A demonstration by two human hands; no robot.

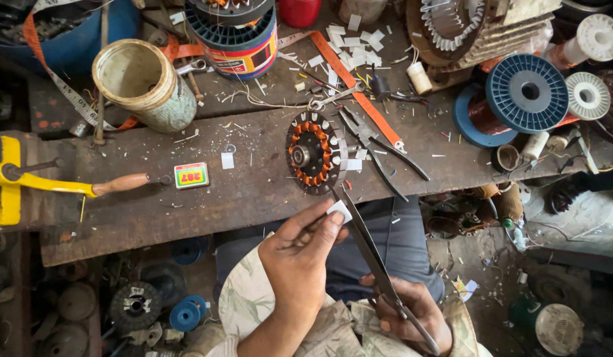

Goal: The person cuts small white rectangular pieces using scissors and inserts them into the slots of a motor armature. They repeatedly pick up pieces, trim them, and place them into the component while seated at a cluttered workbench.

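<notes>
A round dark stator (313, 153) with orange copper windings and white paper slips in its slots lies flat on the worn wooden bench (187, 205). My left hand (298, 258) pinches a small white paper slip (339, 210) between thumb and fingertips, just below the stator. My right hand (413, 312), lower right over my lap, grips the handles of long metal scissors (366, 244). Their blades run up and left, and the tip reaches the stator's lower edge beside the paper slip.
Black-handled pliers (380, 151) lie right of the stator. Several cut paper slips (352, 41) and an orange strap (359, 92) lie behind it. Blue wire spools (526, 92) stand at right, a pale jar (145, 82) at left, and a yellow crank tool with a wooden handle (121, 184) and a small box (191, 175).
</notes>
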